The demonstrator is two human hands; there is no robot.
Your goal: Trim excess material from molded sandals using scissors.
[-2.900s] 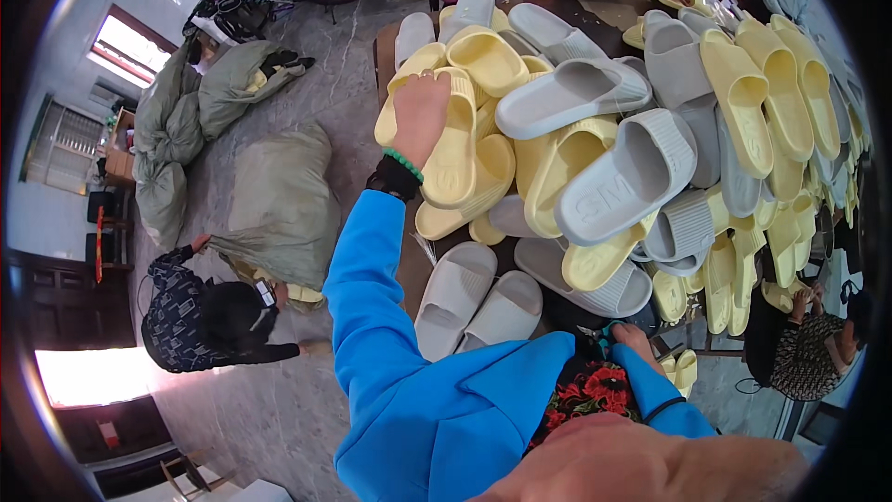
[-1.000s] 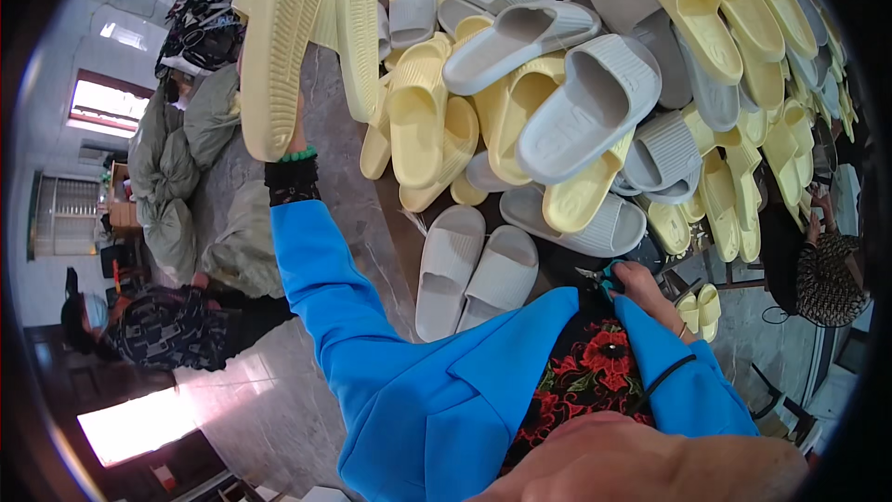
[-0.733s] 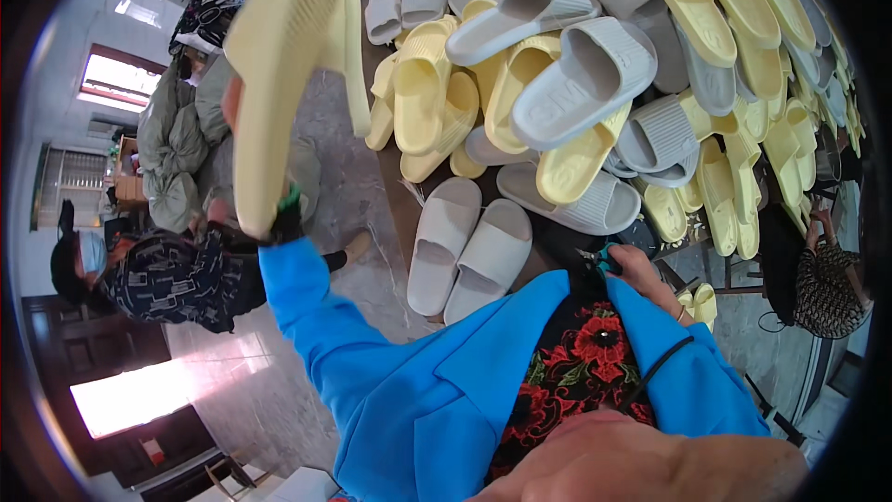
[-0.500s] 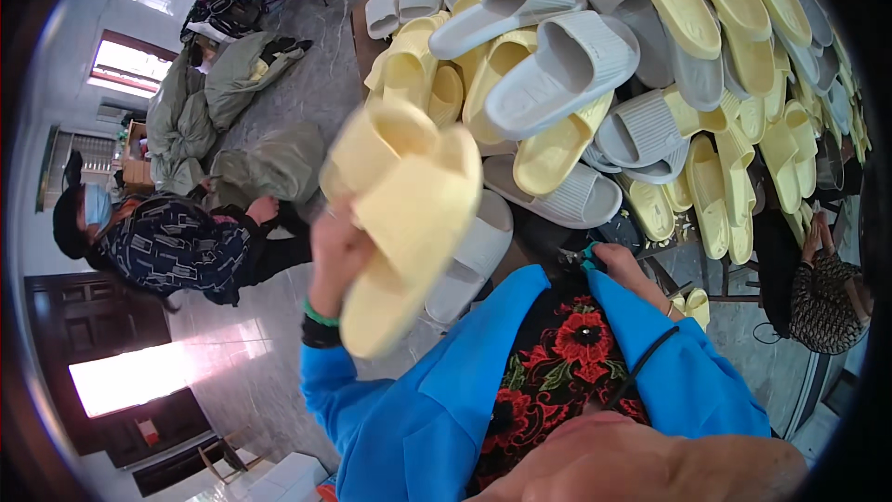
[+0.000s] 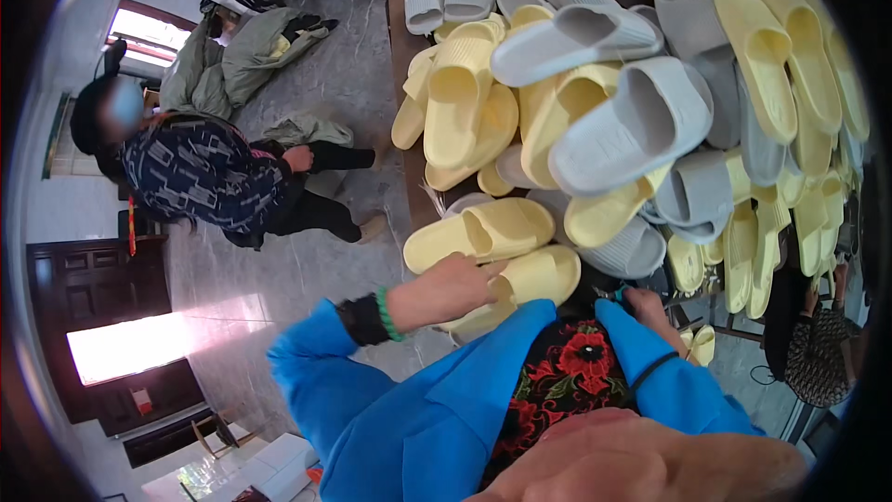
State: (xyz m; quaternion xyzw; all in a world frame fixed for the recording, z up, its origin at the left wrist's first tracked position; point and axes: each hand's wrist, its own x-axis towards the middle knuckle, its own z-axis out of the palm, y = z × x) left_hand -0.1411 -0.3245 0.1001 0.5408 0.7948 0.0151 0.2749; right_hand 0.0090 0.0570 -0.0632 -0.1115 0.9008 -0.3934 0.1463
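My left hand [image 5: 446, 288] is at the near left corner of the slipper pile, its fingers curled at the strap of a yellow slipper [image 5: 550, 271]. Just beyond the knuckles lies a second yellow slipper [image 5: 520, 226], sole down. Part of the nearer slipper is hidden by my hand and blue sleeve. Close to my body, my right hand [image 5: 648, 307] is closed around a small tool with a teal handle [image 5: 620, 295]; its dark working end is hard to make out. A large grey slipper [image 5: 623, 135] rests on top of the pile ahead.
Yellow and grey slippers cover most of the brown table [image 5: 401, 65], heaped higher to the right. A masked person [image 5: 209, 172] in a dark patterned top stands to the left. Another person [image 5: 822, 353] sits at the far right. Grey-green sacks [image 5: 265, 51] lie on the floor.
My left hand has lowered the pair of yellow slippers from the air onto the table's near left edge. The masked person has straightened and come closer to the table. My right hand stays low.
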